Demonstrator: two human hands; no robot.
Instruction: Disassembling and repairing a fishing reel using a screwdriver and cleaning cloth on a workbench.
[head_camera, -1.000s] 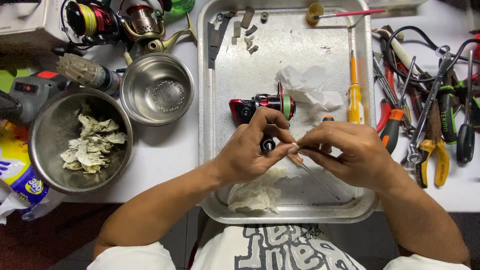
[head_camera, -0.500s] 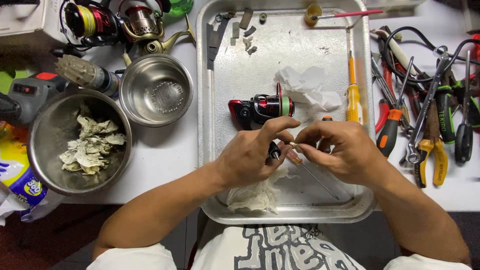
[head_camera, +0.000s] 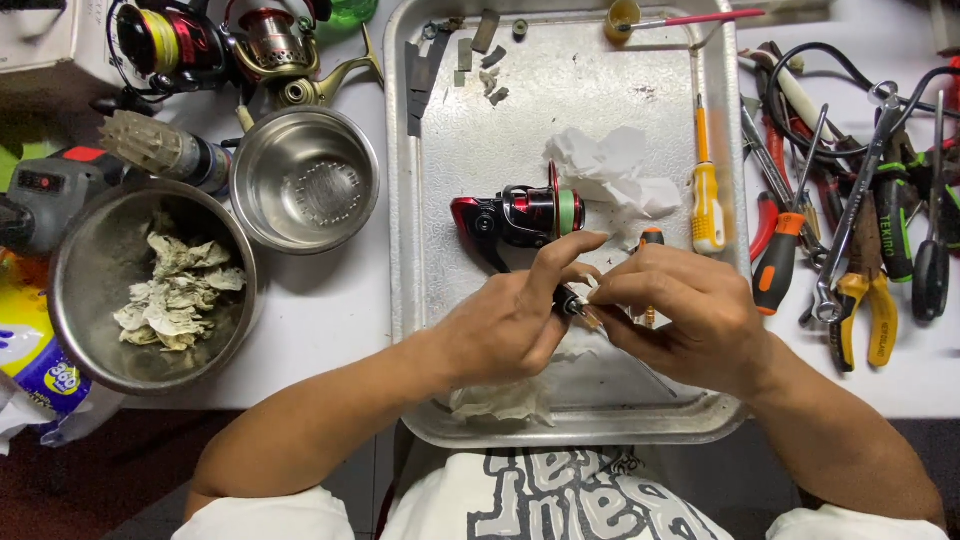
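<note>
Fingertips of both your hands pinch one small dark part (head_camera: 572, 303) between them, low over the metal tray (head_camera: 420, 330): your left hand (head_camera: 505, 325) closes thumb and forefinger on its dark end, and your right hand (head_camera: 690, 315) closes on the brassy tip that pokes out toward it. That grip looks thin, so a twist or a slip could flick the piece off the tray's rim and onto the floor, where something this small would be hard to find. Grease on your fingers would likely make that worse, though you cannot tell from here whether they are oily. Just behind your knuckles lies the red and black fishing reel (head_camera: 515, 215), with a wad of white tissue (head_camera: 615, 175) beside it and a yellow-handled screwdriver (head_camera: 707, 205) to the right; a careless elbow might knock the reel against the loose bits at the tray's far end. What the part actually is stays unclear, since your fingers cover most of it. More tissue (head_camera: 500, 400) lies half hidden under your left wrist, and the tool pile (head_camera: 860, 250) runs off the right edge.
</note>
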